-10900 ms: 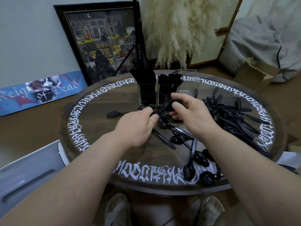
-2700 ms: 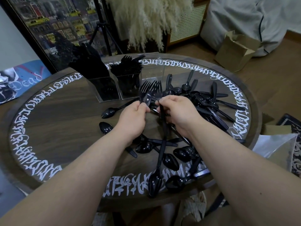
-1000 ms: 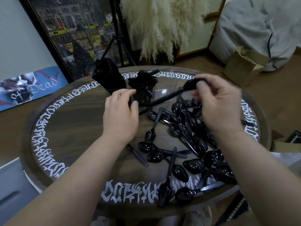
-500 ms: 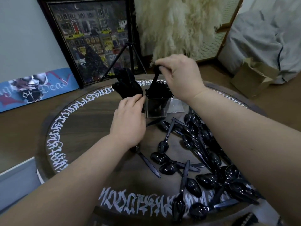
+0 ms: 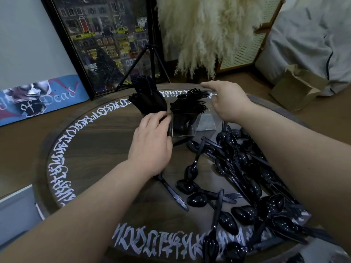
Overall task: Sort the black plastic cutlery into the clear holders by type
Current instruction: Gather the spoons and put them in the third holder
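Now bracing with the left hand (image 5: 152,147), fingers (image 5: 158,118) together and slightly bent, tips set against the near wall where the knife holder (image 5: 150,103) meets the fork holder (image 5: 183,127); probably done to keep these light clear boxes from sliding or tipping as pieces drop in. Hard to say whether pinching that wall or only pressing on it. Hovering just behind and above the forks (image 5: 190,103) with the right hand (image 5: 228,103), fingers straight, loosely spread and holding nothing, as after a release. Standing tines-up and fanned in the middle holder, those forks; packed upright in the left one, darker pieces that read as knives. Sitting bare just right of the forks, a third holder (image 5: 206,122), presumably kept for spoons. Lying loose across the right and near side of the table (image 5: 43,149), the unsorted spoons (image 5: 237,168), with a single knife (image 5: 174,194) flat below the left wrist. Against half a second earlier: no longer pinching a black piece over the fork holder with the right hand, but opened and drawn back toward the right, the piece apparently left among the forks. Left hand kept in much the same bracing spot. Judging by the heap, forks largely done and spoons barely begun.
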Available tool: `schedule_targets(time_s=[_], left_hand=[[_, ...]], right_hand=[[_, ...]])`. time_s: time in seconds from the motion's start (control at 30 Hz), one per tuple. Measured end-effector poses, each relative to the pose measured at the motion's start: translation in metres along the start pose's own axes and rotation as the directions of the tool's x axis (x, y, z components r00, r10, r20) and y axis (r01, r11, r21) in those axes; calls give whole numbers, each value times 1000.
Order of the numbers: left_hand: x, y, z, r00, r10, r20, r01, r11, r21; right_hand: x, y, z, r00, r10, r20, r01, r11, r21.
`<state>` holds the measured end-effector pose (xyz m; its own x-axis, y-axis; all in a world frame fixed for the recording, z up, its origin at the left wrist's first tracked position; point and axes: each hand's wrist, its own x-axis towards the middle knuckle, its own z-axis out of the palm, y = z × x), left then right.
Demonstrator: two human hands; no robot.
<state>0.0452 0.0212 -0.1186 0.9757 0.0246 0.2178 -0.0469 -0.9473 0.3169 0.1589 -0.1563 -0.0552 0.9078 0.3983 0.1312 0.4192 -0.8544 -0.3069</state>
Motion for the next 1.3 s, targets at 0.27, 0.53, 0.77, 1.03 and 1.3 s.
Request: schedule_targets(time_s=[0.27,0.53,0.77,1.03,1.3], left_hand=[[3,-1,0,1000,21,-15,-21,1000,-21],[4,-1,1,999,23,-34,-24,1000,-21],[3,-3,3,998,45,-37,-45,999,-5],[5,-7,5,997,56,-51,-54,998,34],[3,-14,-1,998,40,-41,-39,999,33]], right_hand=[[15,-6,-6,997,-58,47,56,998,39],[-16,-17,-1,995,-73,71,64,991,115],[-28,-17,14,990,-137,11,136,986,92],[-15,-25,38,987,-111,-116,127,983,135],[-6,-27,47,978,-95,-185,129,976,176]])
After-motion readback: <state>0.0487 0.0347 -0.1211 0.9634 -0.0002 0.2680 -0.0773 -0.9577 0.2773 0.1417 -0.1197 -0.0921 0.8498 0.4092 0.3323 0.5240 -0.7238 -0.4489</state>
